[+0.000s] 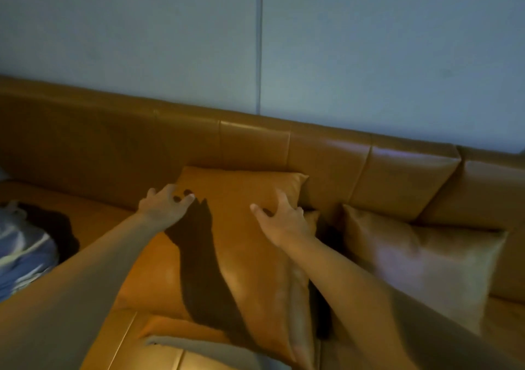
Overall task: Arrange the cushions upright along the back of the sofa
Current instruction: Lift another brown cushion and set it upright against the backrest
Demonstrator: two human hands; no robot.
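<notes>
Both hands rest spread and flat on the orange cushion (235,244), gripping nothing: the left hand (166,206) sits on its upper left edge and the right hand (281,219) near its upper right corner, fingers splayed. The cushion leans against the sofa back (255,142), its top edge touching the backrest and its base well forward on the seat, so it tilts rather than stands. A second, paler cushion (420,270) leans just beside it to the right, and a thinner one seems to be tucked between them, though it is mostly hidden. At the left edge lies a bundle of blue cloth (22,256). To do this step well, I would press evenly with both palms while sliding the base back toward the backrest, so the cushion stands straighter without buckling. The smooth, shiny cover looks slippery, so a steady push should serve better than a shove.
</notes>
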